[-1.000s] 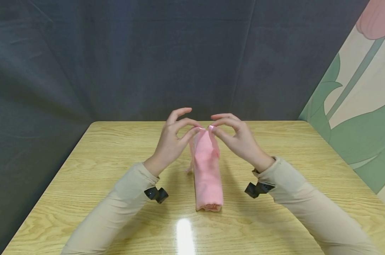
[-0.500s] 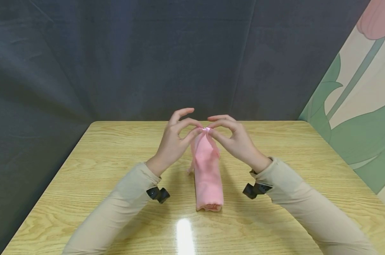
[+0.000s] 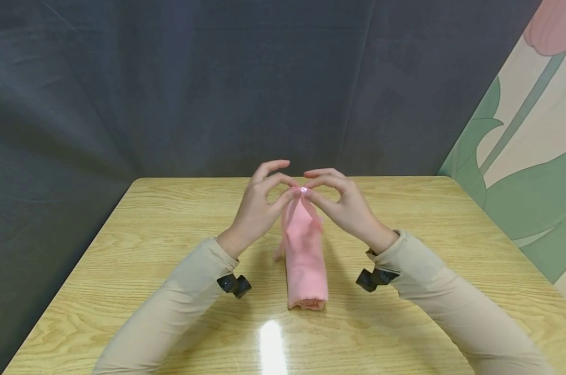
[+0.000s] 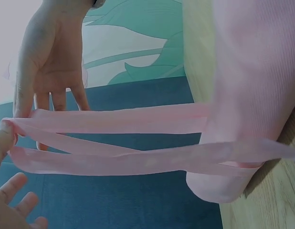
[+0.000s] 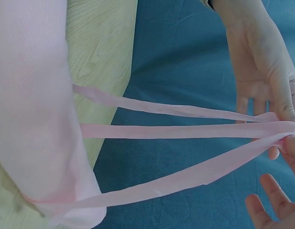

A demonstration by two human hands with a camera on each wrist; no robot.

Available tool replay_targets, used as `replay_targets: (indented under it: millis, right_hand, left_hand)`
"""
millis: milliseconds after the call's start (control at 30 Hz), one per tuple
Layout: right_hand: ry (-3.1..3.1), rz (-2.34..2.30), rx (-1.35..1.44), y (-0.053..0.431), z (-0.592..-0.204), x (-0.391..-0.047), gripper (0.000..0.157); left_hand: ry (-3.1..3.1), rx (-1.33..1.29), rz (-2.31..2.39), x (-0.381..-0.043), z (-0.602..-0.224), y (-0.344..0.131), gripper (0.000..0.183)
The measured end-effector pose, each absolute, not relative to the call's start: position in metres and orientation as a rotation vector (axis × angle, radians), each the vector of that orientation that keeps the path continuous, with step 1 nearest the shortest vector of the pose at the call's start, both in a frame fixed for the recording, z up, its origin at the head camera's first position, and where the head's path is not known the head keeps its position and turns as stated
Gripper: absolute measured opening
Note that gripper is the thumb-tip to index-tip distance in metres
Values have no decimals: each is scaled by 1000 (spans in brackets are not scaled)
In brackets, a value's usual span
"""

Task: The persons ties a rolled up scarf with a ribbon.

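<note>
A rolled pink cloth (image 3: 306,265) lies lengthwise on the table, its near end showing the coiled layers. Around its far part runs a pink ribbon (image 4: 123,121), whose strands rise taut from the roll in both wrist views. Above the far end, my left hand (image 3: 257,211) pinches the ribbon between thumb and index finger, other fingers spread. My right hand (image 3: 351,211) pinches it from the other side, and the fingertips of both hands nearly meet. Their fingers partly hide the crossing of the ribbon. One loose ribbon tail hangs left of the roll.
The wooden table (image 3: 170,250) ends at a dark curtain (image 3: 245,88) behind. To the right stands a panel with a tulip picture (image 3: 536,156). Black wrist cameras sit below both sleeve cuffs.
My two hands have come together; the right moved slightly left and the left slightly right, closing the gap between the pinched ribbon parts. The roll stays in place.
</note>
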State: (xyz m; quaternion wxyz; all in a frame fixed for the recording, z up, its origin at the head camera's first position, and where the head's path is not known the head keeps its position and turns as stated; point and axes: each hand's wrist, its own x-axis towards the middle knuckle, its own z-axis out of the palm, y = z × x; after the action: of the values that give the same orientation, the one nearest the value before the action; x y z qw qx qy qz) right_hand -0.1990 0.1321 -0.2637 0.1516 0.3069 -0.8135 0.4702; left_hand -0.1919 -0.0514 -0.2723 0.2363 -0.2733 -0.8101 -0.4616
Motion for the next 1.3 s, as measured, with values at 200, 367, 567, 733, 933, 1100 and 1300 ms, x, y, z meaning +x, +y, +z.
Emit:
replay_targets:
  millis: [200, 367, 567, 733, 933, 1100, 1300]
  right_hand:
    - [-2337, 1341, 878, 132, -264, -200, 14]
    - [-2347, 1341, 877, 132, -264, -200, 14]
    - [-2355, 1354, 900, 131, -264, -200, 16]
    - [-2356, 1349, 908, 131, -264, -199, 16]
    - [-2332, 1350, 898, 132, -264, -200, 21]
    - [-2294, 1363, 938, 133, -264, -201, 32]
    - [-2260, 1280, 1087, 133, -262, -200, 33]
  left_hand:
    - [-2183, -777, -1262, -192, -272, -51, 12]
    - [-2166, -831, -1256, -191, -271, -50, 12]
    - [-2147, -892, -1247, -191, -271, -48, 11]
    - [-2136, -878, -1246, -192, -273, -46, 9]
    - [-2167, -812, -1244, -192, -273, -45, 19]
    - [-2200, -733, -1249, -192, -273, -44, 28]
    - [-2198, -709, -1255, -193, -273, -44, 30]
